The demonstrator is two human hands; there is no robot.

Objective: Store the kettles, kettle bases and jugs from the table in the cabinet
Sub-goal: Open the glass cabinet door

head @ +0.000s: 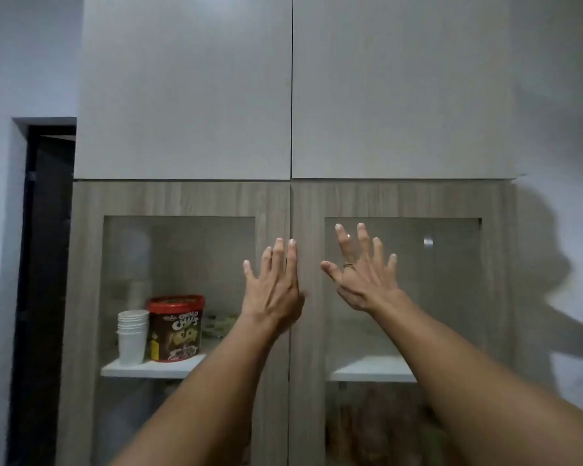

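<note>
Both hands empty and spread, left hand (pixel 272 288) at the door seam, right hand (pixel 364 279) before the right glass door (pixel 401 297), apparently working the cabinet (pixel 182 196) doors; no kettles, bases or jugs visible.

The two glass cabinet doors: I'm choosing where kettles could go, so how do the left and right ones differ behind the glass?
Behind the left glass door, the shelf holds stacked white cups and a red-lidded Choco Chips tub; behind the right glass door, the visible shelf looks bare. The left hand rests by the left door's inner edge; the right hand spreads over the right door's glass. Both are shut, wood-framed.
</note>
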